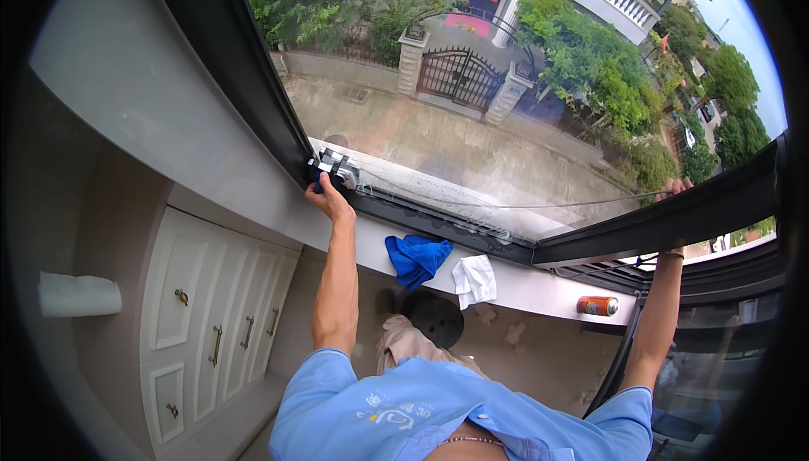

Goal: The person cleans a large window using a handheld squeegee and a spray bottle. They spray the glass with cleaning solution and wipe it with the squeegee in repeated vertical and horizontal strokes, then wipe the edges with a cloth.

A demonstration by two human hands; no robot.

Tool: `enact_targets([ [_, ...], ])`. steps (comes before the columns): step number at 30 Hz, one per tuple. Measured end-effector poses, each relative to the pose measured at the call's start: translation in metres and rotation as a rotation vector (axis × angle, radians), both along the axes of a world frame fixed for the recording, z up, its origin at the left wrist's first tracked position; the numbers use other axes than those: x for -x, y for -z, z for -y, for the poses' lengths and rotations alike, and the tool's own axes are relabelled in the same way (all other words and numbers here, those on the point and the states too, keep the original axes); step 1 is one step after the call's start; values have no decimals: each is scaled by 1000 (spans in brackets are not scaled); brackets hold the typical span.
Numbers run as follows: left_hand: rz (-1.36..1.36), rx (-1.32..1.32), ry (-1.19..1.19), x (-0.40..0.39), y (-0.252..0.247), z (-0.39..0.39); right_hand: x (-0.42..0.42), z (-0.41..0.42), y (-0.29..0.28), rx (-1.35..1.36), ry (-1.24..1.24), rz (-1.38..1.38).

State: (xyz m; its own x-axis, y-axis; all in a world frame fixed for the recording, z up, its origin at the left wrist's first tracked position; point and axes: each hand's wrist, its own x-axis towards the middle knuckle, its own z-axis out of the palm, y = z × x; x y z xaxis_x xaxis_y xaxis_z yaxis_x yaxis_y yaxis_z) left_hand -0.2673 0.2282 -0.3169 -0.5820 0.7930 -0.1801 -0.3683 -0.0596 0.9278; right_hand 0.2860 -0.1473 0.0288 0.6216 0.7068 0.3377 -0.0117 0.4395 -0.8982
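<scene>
In the lower left corner of the window pane, my left hand grips a double-sided window cleaner, pressed to the glass. Part of it shows through on the outer face. From there a thin cord runs across the glass to my right hand. That arm passes through the opening beside the dark sash, so the hand is outside; its fingers are bent around the cord and partly hidden by the sash. Wet streaks and foam mark the pane's lower edge.
On the white sill lie a crumpled blue cloth, a white cloth and an orange can on its side. Below is a round black stool. White cabinets and a paper roll are at left.
</scene>
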Motion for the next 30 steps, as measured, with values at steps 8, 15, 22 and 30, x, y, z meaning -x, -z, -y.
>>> enact_targets([
  [8, -323, -141, 41, -43, -71, 53, -14, -5, 17, 65, 178, -20],
  [15, -608, -464, 233, -139, -107, 166, -14, -4, 11, -1, -16, 59],
  [22, -854, -759, 434, -225, -66, 260, -39, 7, 26, -79, -187, 81],
  [30, -1231, -1107, 645, -263, -12, 301, -39, 8, 29, -112, -35, -46],
])
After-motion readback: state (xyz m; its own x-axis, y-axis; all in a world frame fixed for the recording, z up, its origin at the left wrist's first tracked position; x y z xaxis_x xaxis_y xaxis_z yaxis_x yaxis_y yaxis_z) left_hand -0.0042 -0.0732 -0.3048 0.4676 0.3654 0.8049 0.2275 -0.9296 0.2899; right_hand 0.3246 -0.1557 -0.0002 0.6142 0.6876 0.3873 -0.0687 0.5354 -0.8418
